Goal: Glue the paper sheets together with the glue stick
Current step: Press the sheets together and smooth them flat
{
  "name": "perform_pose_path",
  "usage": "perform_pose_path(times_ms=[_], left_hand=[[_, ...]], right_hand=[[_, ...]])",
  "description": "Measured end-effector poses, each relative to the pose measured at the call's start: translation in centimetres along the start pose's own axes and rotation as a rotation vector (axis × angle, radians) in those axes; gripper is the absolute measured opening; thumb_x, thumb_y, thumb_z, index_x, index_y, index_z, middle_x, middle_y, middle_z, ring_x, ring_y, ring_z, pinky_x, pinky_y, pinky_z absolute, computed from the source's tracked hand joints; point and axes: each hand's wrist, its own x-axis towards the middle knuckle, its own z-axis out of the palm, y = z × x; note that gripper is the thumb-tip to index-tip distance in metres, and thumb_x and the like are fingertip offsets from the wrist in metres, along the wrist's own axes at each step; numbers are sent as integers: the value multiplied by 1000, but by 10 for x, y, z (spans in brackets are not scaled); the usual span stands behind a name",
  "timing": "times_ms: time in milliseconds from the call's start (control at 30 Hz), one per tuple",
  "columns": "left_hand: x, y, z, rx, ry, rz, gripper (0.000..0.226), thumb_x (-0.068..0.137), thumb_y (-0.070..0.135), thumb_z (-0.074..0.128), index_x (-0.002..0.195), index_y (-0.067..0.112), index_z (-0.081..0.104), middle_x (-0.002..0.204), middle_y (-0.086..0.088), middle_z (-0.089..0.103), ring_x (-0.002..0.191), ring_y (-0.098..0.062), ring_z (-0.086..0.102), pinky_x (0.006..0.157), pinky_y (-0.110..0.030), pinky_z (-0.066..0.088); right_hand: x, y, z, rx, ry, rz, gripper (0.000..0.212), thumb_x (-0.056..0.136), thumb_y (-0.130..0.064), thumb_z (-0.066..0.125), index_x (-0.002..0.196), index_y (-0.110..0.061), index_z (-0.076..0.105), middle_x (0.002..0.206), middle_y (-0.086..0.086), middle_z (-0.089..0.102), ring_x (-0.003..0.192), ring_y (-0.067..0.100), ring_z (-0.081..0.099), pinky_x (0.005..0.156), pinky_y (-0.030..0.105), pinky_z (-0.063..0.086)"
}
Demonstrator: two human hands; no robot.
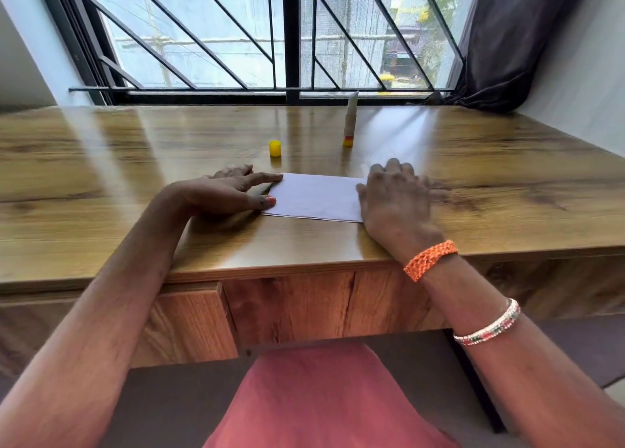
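Observation:
White paper sheets (318, 195) lie stacked flat on the wooden table (135, 163), near its front edge. My left hand (230, 192) rests at the stack's left edge, its straight fingers and thumb touching the paper. My right hand (394, 197) lies flat over the right end of the stack, palm down, and looks blurred. The glue stick (350, 119) stands upright and uncapped behind the paper, its white glue extended. Its yellow cap (275, 148) sits on the table to the left of the stick.
A barred window (287, 35) runs along the table's far edge. A dark curtain (507, 42) hangs at the back right, beside a wall. Below the tabletop is a drawer front (189, 326), and my lap in red cloth (314, 397).

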Motion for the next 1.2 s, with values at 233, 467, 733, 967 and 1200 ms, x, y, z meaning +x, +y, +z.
perform_pose_path(times_ms=[233, 467, 733, 967, 1200], left_hand=[[4, -5, 0, 32, 2, 6, 104, 43, 79, 24, 142, 51, 11, 159, -6, 3, 147, -23, 0, 118, -49, 4], [10, -6, 4, 17, -53, -2, 104, 46, 84, 25, 143, 50, 10, 159, -6, -2, 147, -24, -4, 119, -44, -2], [8, -8, 3, 11, -24, -12, 85, 64, 73, 32, 143, 49, 11, 159, -8, -2, 147, -25, -4, 119, -44, -1], [6, -4, 3, 18, -17, -14, 87, 62, 72, 31, 144, 47, 12, 159, -8, -1, 147, -24, -4, 119, -45, 0], [8, -2, 5, -3, -5, -4, 87, 64, 68, 32, 145, 44, 13, 159, -9, 0, 147, -25, -3, 119, -42, -1]], right_hand=[[29, -74, 22, 272, -443, -383, 68, 99, -52, 9, 153, -11, 9, 162, 6, 4, 149, 15, -2, 119, 43, -10], [25, -28, 27, 221, -420, -302, 71, 97, -58, 4, 153, -15, 2, 162, -2, -3, 148, 10, -7, 119, 41, -12], [26, 13, 25, 94, -413, -174, 76, 95, -61, 2, 153, -12, 0, 162, 1, -4, 148, 12, -6, 116, 44, -18], [18, 8, 16, 4, -410, -109, 83, 92, -65, 0, 153, -8, 1, 162, 5, -1, 149, 17, -8, 113, 51, -22], [-37, 10, -3, 12, -429, -129, 87, 88, -69, -2, 152, -10, -5, 162, 4, -9, 146, 17, -20, 110, 50, -25]])
